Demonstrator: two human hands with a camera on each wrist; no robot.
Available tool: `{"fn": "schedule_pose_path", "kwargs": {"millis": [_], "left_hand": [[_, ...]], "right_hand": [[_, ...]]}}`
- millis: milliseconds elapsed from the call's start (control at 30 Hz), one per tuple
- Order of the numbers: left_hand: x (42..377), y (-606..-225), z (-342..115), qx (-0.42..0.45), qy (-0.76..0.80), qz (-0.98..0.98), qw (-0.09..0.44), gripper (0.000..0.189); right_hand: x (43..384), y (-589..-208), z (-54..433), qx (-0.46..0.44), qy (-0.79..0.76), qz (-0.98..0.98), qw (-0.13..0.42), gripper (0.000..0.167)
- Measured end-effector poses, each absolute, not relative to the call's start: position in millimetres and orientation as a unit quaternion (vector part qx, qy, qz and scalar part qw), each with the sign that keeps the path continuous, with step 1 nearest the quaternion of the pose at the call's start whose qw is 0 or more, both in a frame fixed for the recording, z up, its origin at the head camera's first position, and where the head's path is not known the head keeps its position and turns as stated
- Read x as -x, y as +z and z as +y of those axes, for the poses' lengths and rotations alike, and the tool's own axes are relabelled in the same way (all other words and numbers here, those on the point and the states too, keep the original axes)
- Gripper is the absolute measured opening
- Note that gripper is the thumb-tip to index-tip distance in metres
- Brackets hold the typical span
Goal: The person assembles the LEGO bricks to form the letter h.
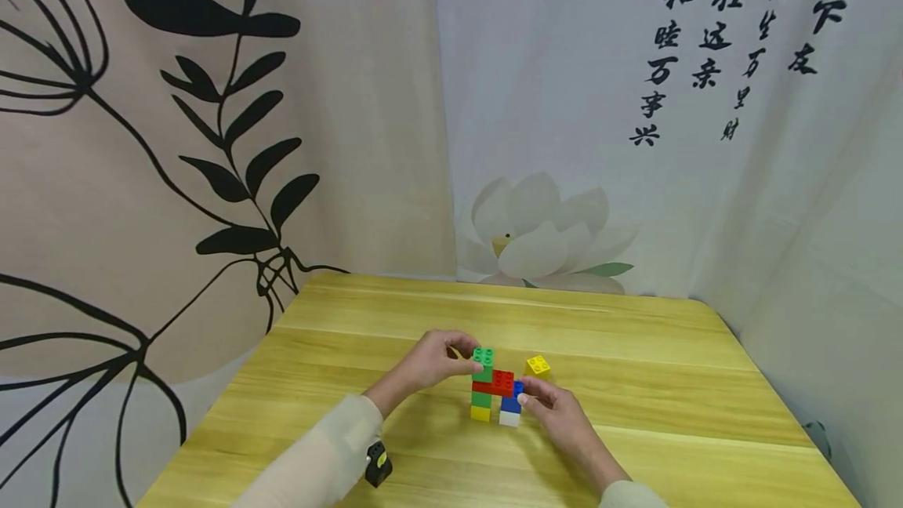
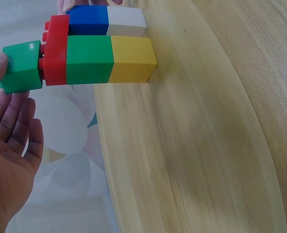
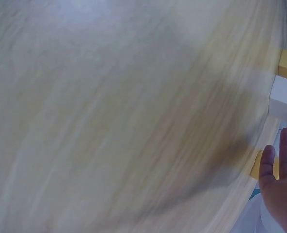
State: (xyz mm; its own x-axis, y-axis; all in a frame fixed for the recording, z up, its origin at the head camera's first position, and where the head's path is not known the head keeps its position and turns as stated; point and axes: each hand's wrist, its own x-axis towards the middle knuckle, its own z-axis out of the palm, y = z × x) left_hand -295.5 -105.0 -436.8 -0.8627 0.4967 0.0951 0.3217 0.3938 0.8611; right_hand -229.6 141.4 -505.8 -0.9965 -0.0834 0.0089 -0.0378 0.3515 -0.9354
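Observation:
A small bridge of toy building bricks stands on the table. Its left column is a green brick [image 2: 90, 59] on a yellow brick [image 2: 133, 59]; its right column is a blue brick [image 1: 511, 404] on a white brick [image 1: 509, 418]. A red brick [image 1: 502, 382] spans both columns. My left hand [image 1: 439, 363] pinches another green brick [image 2: 21, 67] over the red brick's left end; it sits slightly tilted, with red studs showing beneath it. My right hand [image 1: 560, 414] holds the blue brick from the right side with thumb and forefinger, its other fingers extended.
A loose yellow brick [image 1: 538, 367] lies behind the bridge, to the right. The wooden table [image 1: 395, 304] has a rounded edge and meets a printed curtain [image 1: 374, 139] at the back. A black device [image 1: 378, 464] is worn at the left wrist.

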Motion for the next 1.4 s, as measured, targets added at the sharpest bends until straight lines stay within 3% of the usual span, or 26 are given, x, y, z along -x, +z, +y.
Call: {"fn": "schedule_pose_path", "kwargs": {"millis": [667, 1033, 1400], "left_hand": [[280, -449, -92, -0.246, 0.467, 0.849, 0.032, 0.036], [268, -474, -91, -0.193, 0.54, 0.817, 0.051, 0.037], [255, -489, -93, -0.175, 0.553, 0.812, 0.072, 0.031]], "right_hand": [[221, -501, 152, 0.029, -0.55, 0.834, 0.018, 0.04], [214, -506, 155, 0.034, -0.564, 0.824, 0.035, 0.044], [212, -500, 166, 0.036, -0.555, 0.831, 0.0, 0.042]]}}
